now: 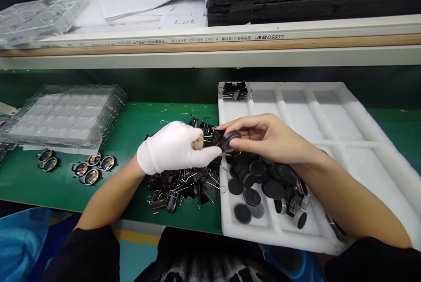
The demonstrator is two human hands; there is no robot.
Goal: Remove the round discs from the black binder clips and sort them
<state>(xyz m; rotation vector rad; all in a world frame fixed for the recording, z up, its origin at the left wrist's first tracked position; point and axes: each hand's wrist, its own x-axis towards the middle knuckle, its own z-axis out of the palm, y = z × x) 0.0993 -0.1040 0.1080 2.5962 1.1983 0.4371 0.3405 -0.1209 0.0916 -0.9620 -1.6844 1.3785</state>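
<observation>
Head view: both hands meet over a clip and a disc

The left hand (174,147), in a white glove, pinches a black binder clip (210,135) above the clip pile (182,181) on the green bench (138,128). The bare right hand (266,138) grips a dark round disc (230,138) touching that clip, over the white foam tray (345,119) holding more discs (263,185).

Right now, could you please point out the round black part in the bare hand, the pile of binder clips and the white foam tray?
round black part (230,138), head view, on its dark rim.
pile of binder clips (179,187), head view, pile's middle.
white foam tray (358,159), head view, bare compartment floor.
</observation>
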